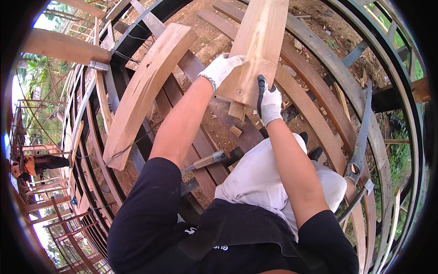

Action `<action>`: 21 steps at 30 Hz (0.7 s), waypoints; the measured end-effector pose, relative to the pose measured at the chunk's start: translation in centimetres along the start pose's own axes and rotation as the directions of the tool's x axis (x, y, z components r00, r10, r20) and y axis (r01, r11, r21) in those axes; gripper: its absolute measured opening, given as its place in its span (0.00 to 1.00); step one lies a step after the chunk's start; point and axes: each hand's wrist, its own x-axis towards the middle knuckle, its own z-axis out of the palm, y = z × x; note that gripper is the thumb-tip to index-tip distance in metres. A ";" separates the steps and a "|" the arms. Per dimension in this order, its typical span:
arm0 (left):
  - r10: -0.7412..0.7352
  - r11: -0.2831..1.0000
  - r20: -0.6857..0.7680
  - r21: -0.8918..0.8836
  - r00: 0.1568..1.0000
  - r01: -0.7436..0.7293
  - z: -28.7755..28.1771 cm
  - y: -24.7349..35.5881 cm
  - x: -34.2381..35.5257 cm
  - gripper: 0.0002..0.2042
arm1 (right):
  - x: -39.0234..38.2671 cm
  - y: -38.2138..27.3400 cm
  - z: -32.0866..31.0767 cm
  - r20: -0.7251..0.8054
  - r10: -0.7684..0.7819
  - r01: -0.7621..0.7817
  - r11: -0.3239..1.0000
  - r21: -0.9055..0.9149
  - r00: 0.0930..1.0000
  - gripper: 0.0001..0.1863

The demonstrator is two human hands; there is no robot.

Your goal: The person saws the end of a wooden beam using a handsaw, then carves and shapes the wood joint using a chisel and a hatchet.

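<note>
A thick, pale wooden beam runs away from me at the top centre, a short tenon sticking out of its near end. My left hand, in a white knitted glove, grips the beam's left edge with fingertips on its upper face. At the near right corner, my right hand is closed on the beam, its dark-coated thumb along the edge; its other fingers are mostly hidden. A chisel with a wooden handle lies on the planks below my left forearm.
A curved timber lies at the left. On the right, a handsaw leans blade up beside a dark bar. Brown slats with gaps over dirt and wood chips surround me. Another person is far left.
</note>
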 end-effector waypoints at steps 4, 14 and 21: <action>0.098 0.971 -0.124 0.228 0.987 -0.068 1.6 2.8 -1.3 0.44 | 0.0 1.5 -1.4 0.005 -0.048 0.047 0.989 0.140 0.999 0.41; 0.271 0.809 -0.115 0.564 0.956 -0.162 4.9 6.5 -6.8 0.53 | 0.2 3.3 -3.6 -0.309 -0.233 0.153 0.953 -0.262 0.922 0.16; 0.376 0.768 -0.176 0.609 0.910 -0.199 8.5 7.8 -7.3 0.50 | 0.0 4.2 -7.2 -0.131 -0.442 0.266 0.723 -0.638 0.887 0.14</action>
